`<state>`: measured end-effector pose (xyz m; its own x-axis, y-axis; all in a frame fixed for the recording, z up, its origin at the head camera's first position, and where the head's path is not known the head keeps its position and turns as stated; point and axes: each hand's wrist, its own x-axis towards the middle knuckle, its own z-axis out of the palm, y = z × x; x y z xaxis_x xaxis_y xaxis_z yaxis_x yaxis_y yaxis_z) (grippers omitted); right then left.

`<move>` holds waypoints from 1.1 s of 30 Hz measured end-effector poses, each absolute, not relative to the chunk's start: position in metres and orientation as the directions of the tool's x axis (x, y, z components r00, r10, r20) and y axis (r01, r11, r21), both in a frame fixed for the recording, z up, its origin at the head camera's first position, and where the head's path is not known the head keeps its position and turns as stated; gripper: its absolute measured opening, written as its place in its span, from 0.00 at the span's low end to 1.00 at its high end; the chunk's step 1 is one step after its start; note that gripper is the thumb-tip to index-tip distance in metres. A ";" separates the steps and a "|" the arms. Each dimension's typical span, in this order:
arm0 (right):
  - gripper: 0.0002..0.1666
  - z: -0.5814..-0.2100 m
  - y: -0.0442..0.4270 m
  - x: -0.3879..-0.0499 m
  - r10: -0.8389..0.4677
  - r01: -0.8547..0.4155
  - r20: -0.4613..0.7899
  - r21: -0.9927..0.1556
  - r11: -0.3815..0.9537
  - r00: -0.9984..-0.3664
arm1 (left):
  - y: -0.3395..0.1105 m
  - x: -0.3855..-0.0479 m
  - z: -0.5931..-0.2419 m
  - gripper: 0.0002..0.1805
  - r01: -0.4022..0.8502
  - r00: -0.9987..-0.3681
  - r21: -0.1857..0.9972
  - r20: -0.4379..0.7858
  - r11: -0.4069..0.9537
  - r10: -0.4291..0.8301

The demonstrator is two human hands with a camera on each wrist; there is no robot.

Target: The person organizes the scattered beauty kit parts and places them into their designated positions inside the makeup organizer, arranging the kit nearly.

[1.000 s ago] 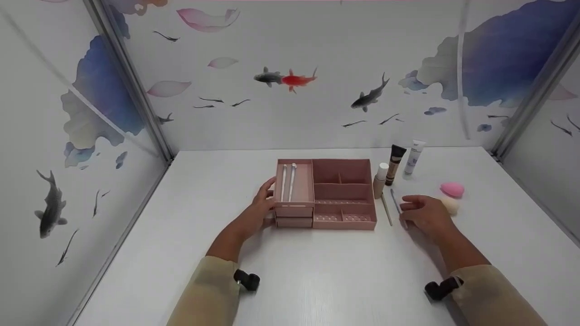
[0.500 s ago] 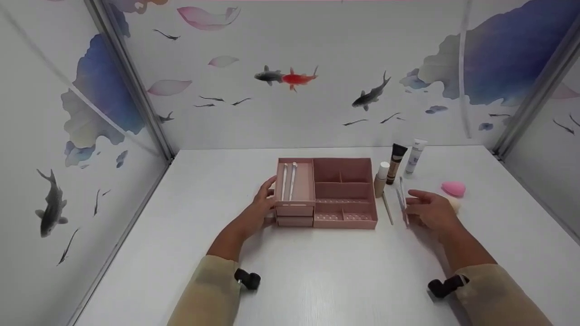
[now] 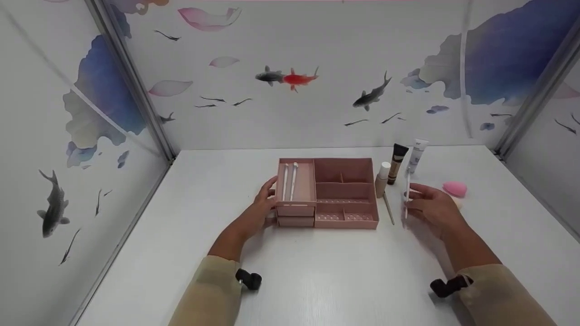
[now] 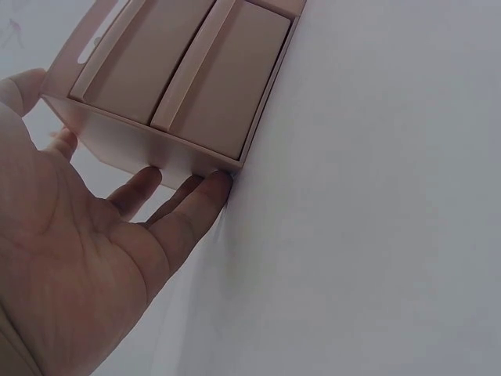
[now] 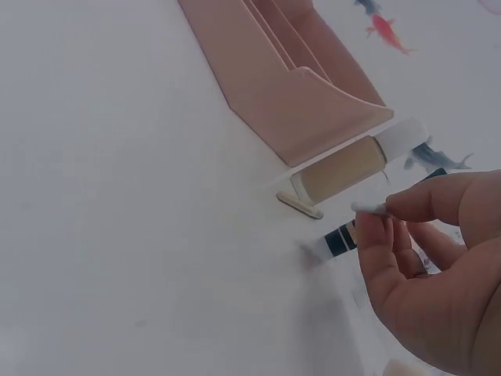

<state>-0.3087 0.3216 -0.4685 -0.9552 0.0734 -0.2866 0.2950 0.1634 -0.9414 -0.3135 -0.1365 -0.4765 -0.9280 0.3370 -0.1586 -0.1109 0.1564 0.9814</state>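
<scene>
A pink organizer (image 3: 346,192) stands on the white table, with two white sticks (image 3: 292,182) lying in its top left tray. My left hand (image 3: 257,213) touches its left side; in the left wrist view the fingertips of the left hand (image 4: 102,227) rest on the side wall beside two drawers (image 4: 227,82). Pinched between the thumb and fingers of my right hand (image 3: 434,208) is a thin white stick (image 3: 407,192), held off the table right of the organizer. In the right wrist view the right hand (image 5: 438,266) shows only the stick's end (image 5: 368,208).
Right of the organizer stand a white-capped bottle (image 3: 382,181), a black-and-tan tube (image 3: 397,164) and a white tube (image 3: 417,156). A thin beige stick (image 3: 389,209) lies before the bottle. A pink sponge (image 3: 455,188) and a partly hidden pale one lie behind my right hand.
My right hand has picked up the thin stick from the table and moved slightly right with it. The left hand stays at the organizer's side.
</scene>
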 end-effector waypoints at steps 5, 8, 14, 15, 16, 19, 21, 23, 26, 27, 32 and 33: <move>0.44 -0.460 0.313 -0.304 0.095 0.278 -0.269 -0.955 0.102 -0.958 | -0.136 -0.315 -0.477 0.33 -0.123 -0.926 0.981 -0.168 0.149 0.339; 0.45 -0.456 0.308 -0.300 0.090 0.231 -0.228 -0.973 0.018 -0.969 | -0.136 -0.316 -0.479 0.33 -0.124 -0.927 0.980 -0.170 0.155 0.335; 0.44 -0.449 0.294 -0.293 0.055 0.133 -0.141 -0.984 -0.120 -0.989 | -0.137 -0.317 -0.480 0.34 -0.118 -0.926 0.980 -0.166 0.157 0.339; 0.44 -0.448 0.292 -0.291 0.049 0.128 -0.135 -0.984 -0.124 -0.990 | -0.137 -0.317 -0.480 0.34 -0.116 -0.926 0.980 -0.165 0.160 0.339; 0.43 -0.447 0.290 -0.291 0.041 0.125 -0.131 -0.984 -0.125 -0.991 | -0.137 -0.316 -0.479 0.34 -0.114 -0.926 0.980 -0.165 0.164 0.340; 0.41 -0.444 0.282 -0.288 0.023 0.124 -0.128 -0.984 -0.126 -0.992 | -0.137 -0.314 -0.478 0.33 -0.107 -0.926 0.979 -0.161 0.174 0.342; 0.40 -0.444 0.277 -0.287 0.012 0.124 -0.127 -0.983 -0.132 -0.992 | -0.137 -0.313 -0.477 0.33 -0.108 -0.925 0.978 -0.164 0.177 0.343; 0.39 -0.444 0.272 -0.287 0.008 0.130 -0.132 -0.985 -0.118 -0.991 | -0.136 -0.314 -0.476 0.33 -0.116 -0.924 0.979 -0.168 0.168 0.342; 0.40 -0.446 0.262 -0.287 -0.007 0.138 -0.138 -0.987 -0.084 -0.990 | -0.135 -0.315 -0.477 0.33 -0.132 -0.923 0.979 -0.179 0.157 0.340; 0.40 -0.447 0.258 -0.287 -0.013 0.142 -0.142 -0.987 -0.076 -0.990 | -0.135 -0.316 -0.477 0.33 -0.139 -0.923 0.979 -0.183 0.151 0.338; 0.41 -0.443 0.237 -0.284 -0.051 0.149 -0.146 -0.987 -0.051 -0.988 | -0.136 -0.316 -0.477 0.34 -0.137 -0.925 0.979 -0.180 0.148 0.335; 0.41 -0.442 0.233 -0.283 -0.058 0.145 -0.142 -0.988 -0.046 -0.988 | -0.136 -0.315 -0.477 0.34 -0.136 -0.926 0.980 -0.178 0.146 0.332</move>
<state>-0.2830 0.2332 -0.4418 -0.9882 -0.0582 -0.1418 0.1445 -0.0456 -0.9884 -0.3153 -0.1359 -0.4770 -0.9262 0.3323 -0.1781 -0.1359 0.1462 0.9799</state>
